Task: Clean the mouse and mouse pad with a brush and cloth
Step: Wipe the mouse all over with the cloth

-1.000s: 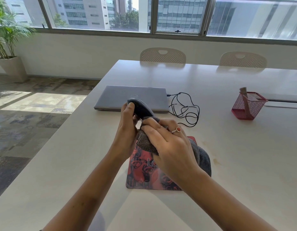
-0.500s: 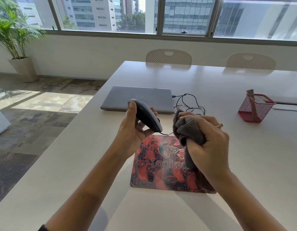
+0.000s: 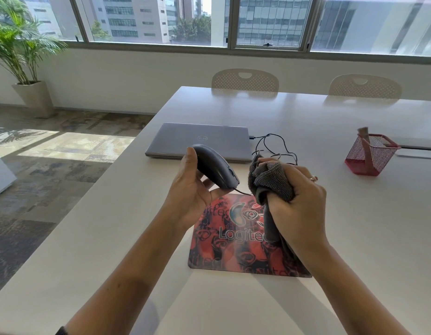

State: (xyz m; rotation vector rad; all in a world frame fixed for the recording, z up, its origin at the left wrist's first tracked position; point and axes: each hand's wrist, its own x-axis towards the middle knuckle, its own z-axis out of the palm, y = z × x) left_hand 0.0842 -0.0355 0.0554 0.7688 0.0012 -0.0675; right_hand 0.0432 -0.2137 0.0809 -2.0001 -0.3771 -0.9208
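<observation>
My left hand (image 3: 192, 189) holds a dark grey wired mouse (image 3: 215, 169) in the air above the table, its top tilted toward the right. A bunched grey cloth (image 3: 270, 182) is gripped in my right hand (image 3: 299, 204), just right of the mouse and apart from it, with one end hanging down. Under both hands lies a red and black mouse pad (image 3: 224, 247) with a logo, flat on the white table (image 3: 354, 238). A brush (image 3: 365, 146) stands in a red mesh cup (image 3: 371, 154) at the right.
A shut grey laptop (image 3: 200, 141) lies behind the mouse, with a tangled black cable (image 3: 274, 148) beside it. Two pale chairs (image 3: 244, 81) stand at the table's far edge. The table's left edge drops to the floor, where a potted plant (image 3: 21, 56) stands.
My right hand pulled the cloth off the mouse and moved right, bunching it in a fist. The left hand kept hold of the mouse, and the mouse pad became uncovered.
</observation>
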